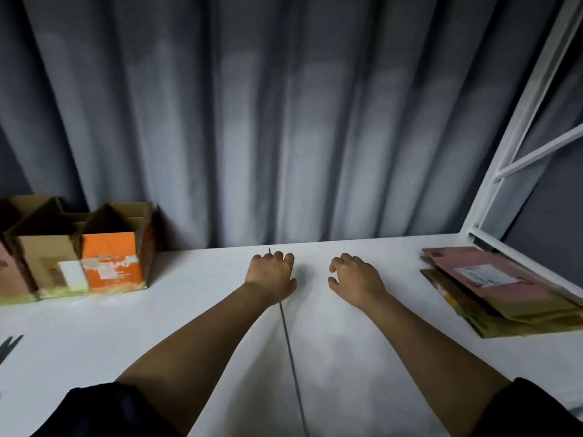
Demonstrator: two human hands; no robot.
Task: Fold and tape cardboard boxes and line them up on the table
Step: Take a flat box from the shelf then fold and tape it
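Both my arms reach out over the white table. My left hand lies knuckles up near the table's far edge, fingers curled under, holding nothing I can see. My right hand hovers beside it with loosely curled fingers and holds nothing. At the far left stand assembled cardboard boxes in a row with their top flaps up: an orange-fronted box, a plain brown box and a pinkish box cut off by the frame. A stack of flattened cardboard boxes lies at the right, a pink one on top.
A thin dark seam runs across the table from near me to the far edge, passing under my left hand. Grey curtains hang behind the table. A white metal frame rises at the right. A dark object pokes in at the left edge.
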